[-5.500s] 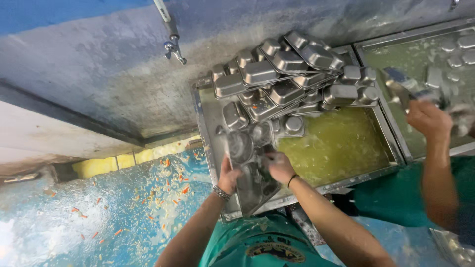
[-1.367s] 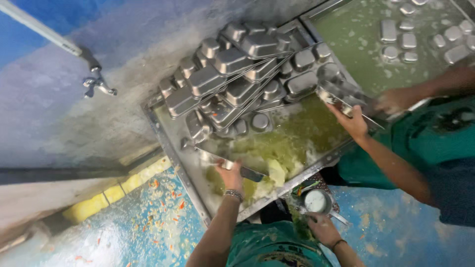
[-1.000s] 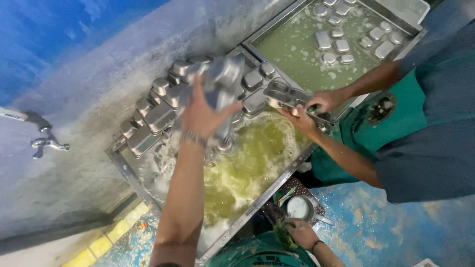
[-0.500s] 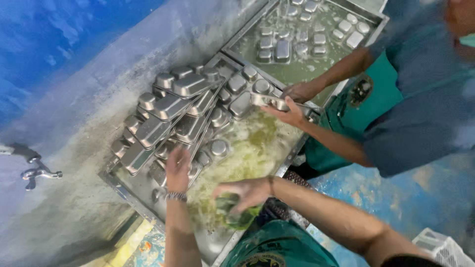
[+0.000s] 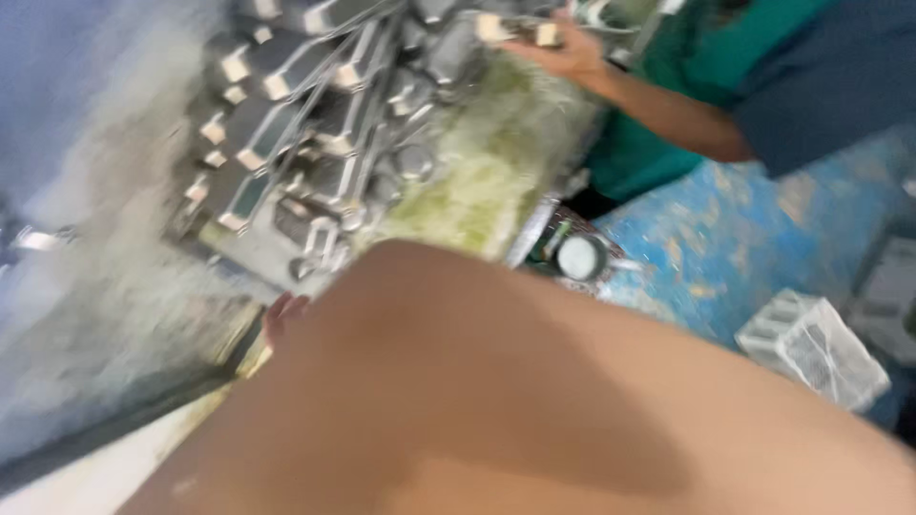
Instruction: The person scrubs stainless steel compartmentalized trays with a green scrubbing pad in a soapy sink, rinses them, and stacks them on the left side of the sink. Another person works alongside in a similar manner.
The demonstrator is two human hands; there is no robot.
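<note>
1. Really blurry shot. A bare forearm (image 5: 534, 401) fills most of the view, and I can't tell whose side it belongs to.
2. Left hand (image 5: 284, 317) pokes out by the sink rim (image 5: 234, 250), holding nothing I can see. Whether its fingers are spread or curled, I can't tell. The right hand isn't in view.
3. The metal trays (image 5: 286, 124) are piled in the sink's far end, beside greenish suds (image 5: 477, 181).
4. The trays lean on edge, and their long sides seem to run lower left to upper right.
5. My take: grab one tray by its long rims, since they're probably slippery.
6. A co-worker's hand (image 5: 563, 55) pinches another tray.
</note>
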